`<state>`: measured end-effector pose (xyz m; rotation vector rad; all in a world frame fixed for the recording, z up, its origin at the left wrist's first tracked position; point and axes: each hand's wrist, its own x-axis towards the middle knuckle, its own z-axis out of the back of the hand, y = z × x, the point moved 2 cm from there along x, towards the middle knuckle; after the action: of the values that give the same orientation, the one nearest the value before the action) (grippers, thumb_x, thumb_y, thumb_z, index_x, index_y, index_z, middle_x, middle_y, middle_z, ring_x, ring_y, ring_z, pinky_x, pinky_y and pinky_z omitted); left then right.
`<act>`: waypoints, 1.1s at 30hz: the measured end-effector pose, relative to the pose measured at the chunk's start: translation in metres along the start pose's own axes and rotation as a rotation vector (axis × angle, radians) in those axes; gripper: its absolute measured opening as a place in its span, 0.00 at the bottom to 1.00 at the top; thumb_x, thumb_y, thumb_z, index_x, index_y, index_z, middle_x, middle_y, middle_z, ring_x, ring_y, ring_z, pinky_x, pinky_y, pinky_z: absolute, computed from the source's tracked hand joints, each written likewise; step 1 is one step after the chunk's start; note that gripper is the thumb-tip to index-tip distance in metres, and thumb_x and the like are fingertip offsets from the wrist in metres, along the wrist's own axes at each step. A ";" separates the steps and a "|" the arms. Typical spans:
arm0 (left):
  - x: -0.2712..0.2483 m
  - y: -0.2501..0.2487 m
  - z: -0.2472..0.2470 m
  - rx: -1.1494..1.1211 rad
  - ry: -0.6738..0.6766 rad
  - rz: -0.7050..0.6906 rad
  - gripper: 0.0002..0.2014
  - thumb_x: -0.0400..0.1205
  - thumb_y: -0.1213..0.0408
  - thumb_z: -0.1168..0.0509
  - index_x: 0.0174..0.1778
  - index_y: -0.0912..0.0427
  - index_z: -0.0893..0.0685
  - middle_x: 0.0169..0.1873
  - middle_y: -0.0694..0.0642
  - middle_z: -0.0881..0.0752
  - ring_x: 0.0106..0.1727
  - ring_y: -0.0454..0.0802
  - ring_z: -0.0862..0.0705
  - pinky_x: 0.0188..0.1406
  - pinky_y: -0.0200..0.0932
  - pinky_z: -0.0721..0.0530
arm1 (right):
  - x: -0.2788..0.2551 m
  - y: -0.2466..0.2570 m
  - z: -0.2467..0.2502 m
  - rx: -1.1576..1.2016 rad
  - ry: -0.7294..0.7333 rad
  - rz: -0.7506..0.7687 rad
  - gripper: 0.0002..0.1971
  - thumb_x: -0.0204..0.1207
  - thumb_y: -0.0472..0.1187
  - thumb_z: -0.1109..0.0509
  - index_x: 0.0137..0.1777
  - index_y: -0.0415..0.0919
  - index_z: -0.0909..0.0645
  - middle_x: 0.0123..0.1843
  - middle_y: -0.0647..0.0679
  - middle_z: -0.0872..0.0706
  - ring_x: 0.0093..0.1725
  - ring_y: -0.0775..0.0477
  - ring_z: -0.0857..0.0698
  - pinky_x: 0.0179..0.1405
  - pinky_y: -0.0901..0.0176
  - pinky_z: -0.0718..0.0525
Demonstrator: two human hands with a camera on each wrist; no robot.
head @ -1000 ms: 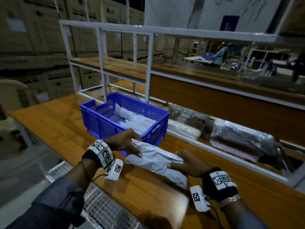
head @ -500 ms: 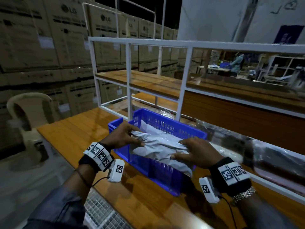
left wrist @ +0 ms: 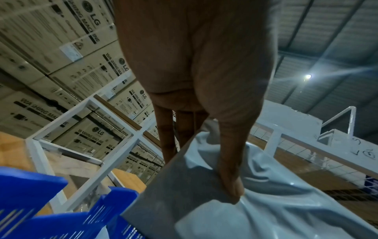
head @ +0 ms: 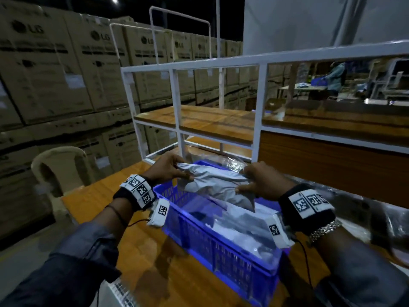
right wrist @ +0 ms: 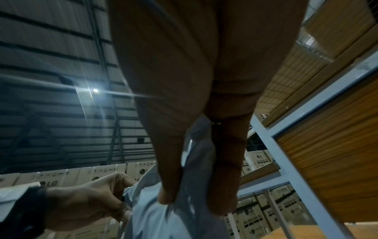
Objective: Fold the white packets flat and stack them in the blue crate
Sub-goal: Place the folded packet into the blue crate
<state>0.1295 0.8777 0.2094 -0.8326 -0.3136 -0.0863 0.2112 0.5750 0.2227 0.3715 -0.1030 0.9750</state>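
Observation:
A white packet [head: 217, 185] hangs in the air above the blue crate [head: 199, 235], stretched between both hands. My left hand [head: 174, 171] pinches its left end, thumb on top and fingers beneath, as the left wrist view shows on the packet [left wrist: 266, 202]. My right hand [head: 256, 182] pinches the right end; in the right wrist view thumb and fingers clamp the packet [right wrist: 194, 169]. More white packets [head: 239, 222] lie flat inside the crate, partly hidden by the held one.
The crate stands on a wooden table [head: 93, 202]. A white metal shelf frame [head: 177, 111] rises just behind it, with clear plastic bags [head: 376, 213] under its lower shelf at right. A plastic chair [head: 57, 169] and stacked cartons [head: 55, 74] stand at left.
Both hands lifted the packet off the table and carried it up and forward, from in front of the crate to over its inside. The head view tilted upward.

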 end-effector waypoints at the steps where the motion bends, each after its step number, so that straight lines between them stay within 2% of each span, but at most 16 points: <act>1: 0.010 0.004 0.004 0.032 0.018 0.008 0.13 0.67 0.60 0.14 0.42 0.60 0.05 0.39 0.56 0.06 0.42 0.46 0.10 0.39 0.49 0.13 | 0.009 -0.005 -0.002 0.026 0.003 -0.016 0.25 0.73 0.52 0.18 0.31 0.51 0.34 0.32 0.55 0.31 0.32 0.52 0.27 0.25 0.66 0.40; 4: 0.039 0.015 0.013 0.127 0.071 0.033 0.15 0.65 0.52 0.14 0.42 0.55 0.05 0.38 0.51 0.06 0.44 0.51 0.08 0.39 0.54 0.12 | 0.036 -0.021 -0.009 -0.024 0.011 -0.084 0.24 0.74 0.50 0.18 0.32 0.51 0.34 0.36 0.55 0.29 0.41 0.50 0.26 0.29 0.64 0.38; 6: 0.058 0.030 0.015 0.186 0.102 0.043 0.14 0.63 0.47 0.15 0.39 0.50 0.05 0.36 0.46 0.07 0.40 0.43 0.09 0.37 0.49 0.15 | 0.051 -0.024 -0.010 -0.062 0.002 -0.134 0.21 0.72 0.49 0.17 0.35 0.48 0.30 0.40 0.51 0.24 0.44 0.49 0.22 0.35 0.60 0.34; 8: 0.079 0.047 0.016 0.254 0.126 0.061 0.12 0.63 0.45 0.15 0.33 0.45 0.07 0.31 0.45 0.09 0.33 0.41 0.13 0.33 0.42 0.20 | 0.064 -0.027 -0.019 -0.039 0.006 -0.188 0.21 0.72 0.48 0.17 0.33 0.46 0.29 0.35 0.51 0.23 0.40 0.47 0.18 0.32 0.58 0.31; 10: 0.105 0.070 0.015 0.367 0.141 0.097 0.19 0.62 0.39 0.16 0.26 0.49 0.12 0.23 0.47 0.14 0.26 0.44 0.17 0.27 0.40 0.26 | 0.077 -0.034 -0.037 0.014 0.038 -0.247 0.22 0.73 0.45 0.17 0.31 0.46 0.30 0.32 0.54 0.24 0.34 0.47 0.17 0.28 0.59 0.29; 11: 0.118 0.080 0.012 0.431 0.177 0.102 0.22 0.63 0.38 0.16 0.25 0.52 0.14 0.21 0.47 0.16 0.24 0.44 0.21 0.25 0.39 0.29 | 0.083 -0.036 -0.046 0.036 0.054 -0.277 0.20 0.73 0.44 0.17 0.33 0.46 0.28 0.34 0.54 0.22 0.35 0.48 0.16 0.30 0.59 0.27; 13: 0.138 0.098 0.001 0.508 0.295 0.035 0.26 0.66 0.37 0.18 0.27 0.58 0.16 0.22 0.50 0.19 0.23 0.44 0.26 0.25 0.42 0.31 | 0.094 -0.041 -0.059 0.012 0.065 -0.351 0.12 0.75 0.43 0.19 0.46 0.43 0.21 0.47 0.50 0.19 0.44 0.47 0.16 0.41 0.60 0.26; 15: 0.149 0.111 -0.008 0.563 0.429 -0.039 0.25 0.71 0.40 0.20 0.26 0.58 0.17 0.23 0.52 0.19 0.22 0.40 0.27 0.24 0.38 0.31 | 0.105 -0.044 -0.070 -0.008 0.080 -0.435 0.19 0.77 0.43 0.21 0.64 0.38 0.21 0.59 0.43 0.21 0.50 0.47 0.19 0.43 0.63 0.29; 18: 0.164 0.130 -0.017 0.620 0.593 -0.139 0.17 0.73 0.50 0.18 0.34 0.62 0.10 0.29 0.60 0.14 0.19 0.31 0.26 0.22 0.30 0.33 | 0.123 -0.050 -0.089 -0.057 0.121 -0.532 0.23 0.77 0.44 0.21 0.68 0.38 0.22 0.65 0.41 0.20 0.58 0.44 0.18 0.47 0.62 0.28; 20: 0.177 0.145 -0.025 0.630 0.654 -0.170 0.18 0.71 0.52 0.16 0.39 0.65 0.09 0.32 0.64 0.13 0.22 0.38 0.25 0.26 0.35 0.34 | 0.135 -0.054 -0.103 -0.053 0.140 -0.576 0.22 0.76 0.44 0.20 0.67 0.40 0.21 0.67 0.42 0.19 0.63 0.41 0.17 0.53 0.59 0.23; 23: 0.192 0.170 -0.034 0.682 0.713 -0.182 0.22 0.68 0.46 0.16 0.43 0.62 0.08 0.30 0.55 0.14 0.29 0.46 0.24 0.34 0.44 0.27 | 0.150 -0.054 -0.127 -0.063 0.160 -0.617 0.16 0.75 0.43 0.20 0.59 0.38 0.16 0.60 0.42 0.14 0.62 0.40 0.14 0.44 0.63 0.29; 25: 0.201 0.180 -0.040 0.756 0.730 -0.223 0.27 0.67 0.41 0.17 0.42 0.65 0.10 0.37 0.61 0.11 0.34 0.51 0.22 0.38 0.48 0.21 | 0.158 -0.054 -0.138 -0.054 0.155 -0.645 0.15 0.75 0.41 0.19 0.58 0.35 0.15 0.59 0.40 0.13 0.61 0.39 0.14 0.44 0.64 0.29; 27: 0.206 0.182 -0.043 0.792 0.746 -0.243 0.25 0.68 0.45 0.16 0.33 0.64 0.16 0.32 0.62 0.16 0.33 0.55 0.24 0.35 0.47 0.27 | 0.164 -0.056 -0.148 -0.030 0.133 -0.673 0.17 0.75 0.41 0.20 0.60 0.34 0.15 0.61 0.39 0.14 0.61 0.39 0.15 0.51 0.57 0.21; 30: 0.208 0.180 -0.045 0.835 0.771 -0.256 0.27 0.68 0.49 0.15 0.24 0.57 0.28 0.33 0.61 0.20 0.35 0.60 0.22 0.34 0.45 0.32 | 0.166 -0.064 -0.161 0.003 0.103 -0.681 0.15 0.75 0.41 0.19 0.57 0.39 0.17 0.61 0.39 0.15 0.62 0.38 0.15 0.55 0.53 0.20; 31: 0.211 0.182 -0.048 0.829 0.768 -0.256 0.26 0.67 0.51 0.14 0.25 0.55 0.28 0.36 0.63 0.17 0.39 0.61 0.18 0.35 0.47 0.30 | 0.165 -0.066 -0.164 0.010 0.084 -0.685 0.15 0.74 0.42 0.19 0.56 0.41 0.18 0.62 0.40 0.15 0.63 0.38 0.16 0.56 0.53 0.20; 33: 0.215 0.186 -0.055 0.816 0.728 -0.243 0.22 0.61 0.55 0.12 0.34 0.56 0.20 0.46 0.63 0.11 0.49 0.58 0.12 0.43 0.48 0.21 | 0.163 -0.074 -0.173 0.020 0.062 -0.715 0.18 0.74 0.43 0.18 0.60 0.40 0.18 0.63 0.40 0.16 0.64 0.38 0.16 0.58 0.52 0.19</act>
<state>0.3838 0.9723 0.1086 0.0804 0.2435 -0.4443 0.3492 0.7271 0.0830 0.3579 0.0947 0.2806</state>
